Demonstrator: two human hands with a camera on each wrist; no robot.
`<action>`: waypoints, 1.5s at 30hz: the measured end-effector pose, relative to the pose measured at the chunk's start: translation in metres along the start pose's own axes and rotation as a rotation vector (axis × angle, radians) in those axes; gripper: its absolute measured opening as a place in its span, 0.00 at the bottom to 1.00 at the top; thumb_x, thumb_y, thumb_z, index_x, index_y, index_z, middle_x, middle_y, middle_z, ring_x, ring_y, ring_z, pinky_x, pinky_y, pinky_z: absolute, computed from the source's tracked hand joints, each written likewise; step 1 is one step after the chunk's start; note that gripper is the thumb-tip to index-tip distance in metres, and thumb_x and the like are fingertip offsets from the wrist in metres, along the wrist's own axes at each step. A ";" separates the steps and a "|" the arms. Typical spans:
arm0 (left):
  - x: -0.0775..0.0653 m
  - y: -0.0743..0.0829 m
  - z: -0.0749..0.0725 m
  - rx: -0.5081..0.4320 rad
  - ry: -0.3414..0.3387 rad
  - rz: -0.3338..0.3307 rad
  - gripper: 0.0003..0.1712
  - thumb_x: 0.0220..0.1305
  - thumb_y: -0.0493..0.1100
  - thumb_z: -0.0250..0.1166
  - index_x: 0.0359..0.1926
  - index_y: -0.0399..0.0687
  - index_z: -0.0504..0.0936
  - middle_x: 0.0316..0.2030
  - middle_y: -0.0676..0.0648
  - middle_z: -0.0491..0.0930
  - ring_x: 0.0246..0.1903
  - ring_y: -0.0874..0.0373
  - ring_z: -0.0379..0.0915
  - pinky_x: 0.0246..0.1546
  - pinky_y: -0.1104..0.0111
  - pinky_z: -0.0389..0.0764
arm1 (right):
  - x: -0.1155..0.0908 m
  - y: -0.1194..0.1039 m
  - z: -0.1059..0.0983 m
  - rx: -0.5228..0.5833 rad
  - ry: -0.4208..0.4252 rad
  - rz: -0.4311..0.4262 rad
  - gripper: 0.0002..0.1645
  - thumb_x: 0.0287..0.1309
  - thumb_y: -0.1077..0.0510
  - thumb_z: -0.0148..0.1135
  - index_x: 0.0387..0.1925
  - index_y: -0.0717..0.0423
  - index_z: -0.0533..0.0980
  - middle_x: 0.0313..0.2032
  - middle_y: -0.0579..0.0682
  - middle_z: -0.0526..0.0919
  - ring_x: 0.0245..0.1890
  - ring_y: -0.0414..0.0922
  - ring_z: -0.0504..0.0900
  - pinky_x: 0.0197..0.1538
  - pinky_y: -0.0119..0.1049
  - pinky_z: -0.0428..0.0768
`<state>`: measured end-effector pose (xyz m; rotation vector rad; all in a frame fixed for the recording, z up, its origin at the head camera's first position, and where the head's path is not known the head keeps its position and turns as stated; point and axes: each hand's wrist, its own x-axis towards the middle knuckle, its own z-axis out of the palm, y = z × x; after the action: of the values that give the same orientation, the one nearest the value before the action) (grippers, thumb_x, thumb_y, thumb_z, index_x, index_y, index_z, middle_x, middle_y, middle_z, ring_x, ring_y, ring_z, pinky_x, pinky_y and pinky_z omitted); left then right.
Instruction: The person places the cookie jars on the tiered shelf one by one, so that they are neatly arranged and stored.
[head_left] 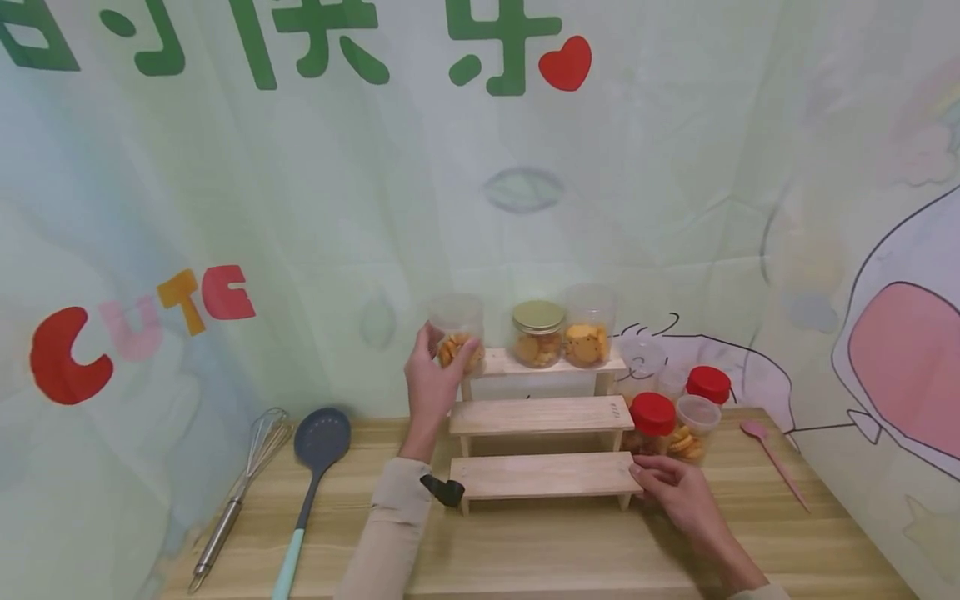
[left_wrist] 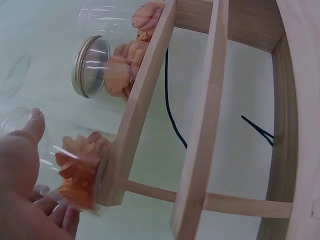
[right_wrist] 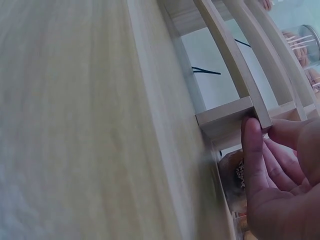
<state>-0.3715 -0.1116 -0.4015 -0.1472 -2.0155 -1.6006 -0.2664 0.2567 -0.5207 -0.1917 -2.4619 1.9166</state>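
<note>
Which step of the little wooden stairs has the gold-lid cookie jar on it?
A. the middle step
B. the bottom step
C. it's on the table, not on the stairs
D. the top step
D: the gold-lid jar stands on the top step of the wooden stairs, between a clear jar and the jar that the left hand holds at the step's left end.
</note>
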 end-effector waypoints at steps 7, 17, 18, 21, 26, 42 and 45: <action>0.011 0.008 0.007 0.100 -0.149 -0.021 0.45 0.67 0.63 0.76 0.73 0.43 0.72 0.70 0.38 0.77 0.75 0.42 0.72 0.78 0.50 0.72 | 0.000 -0.001 0.000 -0.032 0.009 0.005 0.26 0.73 0.56 0.71 0.64 0.68 0.81 0.48 0.59 0.93 0.39 0.41 0.89 0.41 0.32 0.90; 0.015 0.010 0.019 0.138 -0.242 -0.001 0.49 0.65 0.57 0.79 0.78 0.45 0.68 0.74 0.39 0.75 0.78 0.44 0.69 0.79 0.51 0.70 | -0.002 -0.002 0.001 -0.018 0.003 -0.016 0.27 0.72 0.56 0.72 0.65 0.69 0.80 0.49 0.60 0.93 0.38 0.40 0.90 0.41 0.32 0.90; 0.015 0.009 0.020 0.147 -0.244 0.008 0.49 0.65 0.57 0.79 0.79 0.45 0.67 0.75 0.40 0.75 0.78 0.44 0.69 0.79 0.51 0.70 | -0.002 -0.002 0.001 -0.016 0.002 -0.019 0.27 0.72 0.56 0.72 0.65 0.69 0.81 0.49 0.60 0.93 0.38 0.40 0.90 0.41 0.32 0.90; 0.014 0.009 0.023 0.171 -0.238 0.033 0.50 0.65 0.57 0.79 0.80 0.45 0.66 0.75 0.40 0.75 0.77 0.44 0.69 0.79 0.51 0.71 | -0.002 -0.002 0.001 -0.004 0.004 -0.022 0.26 0.72 0.57 0.72 0.64 0.69 0.81 0.49 0.61 0.93 0.38 0.39 0.90 0.41 0.32 0.90; 0.014 0.008 0.025 0.171 -0.234 0.046 0.51 0.65 0.55 0.80 0.80 0.44 0.65 0.75 0.39 0.75 0.78 0.43 0.69 0.79 0.50 0.70 | -0.002 -0.001 0.002 0.003 0.016 -0.022 0.25 0.72 0.59 0.72 0.63 0.70 0.81 0.49 0.61 0.93 0.37 0.39 0.90 0.41 0.32 0.90; 0.015 0.001 0.027 0.227 -0.253 0.036 0.51 0.65 0.57 0.80 0.80 0.43 0.67 0.72 0.36 0.77 0.75 0.41 0.72 0.76 0.46 0.73 | -0.002 -0.001 0.001 -0.009 0.014 -0.019 0.27 0.72 0.56 0.72 0.64 0.69 0.81 0.50 0.60 0.93 0.38 0.40 0.90 0.41 0.32 0.90; 0.014 -0.002 0.026 0.246 -0.257 0.085 0.51 0.64 0.54 0.81 0.80 0.46 0.66 0.71 0.37 0.79 0.74 0.42 0.73 0.75 0.46 0.74 | -0.002 -0.001 0.002 -0.015 0.025 -0.023 0.26 0.71 0.57 0.72 0.63 0.69 0.82 0.49 0.60 0.93 0.37 0.39 0.90 0.41 0.32 0.89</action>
<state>-0.3931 -0.0915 -0.4003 -0.3562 -2.3490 -1.3236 -0.2643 0.2544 -0.5201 -0.1859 -2.4519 1.8764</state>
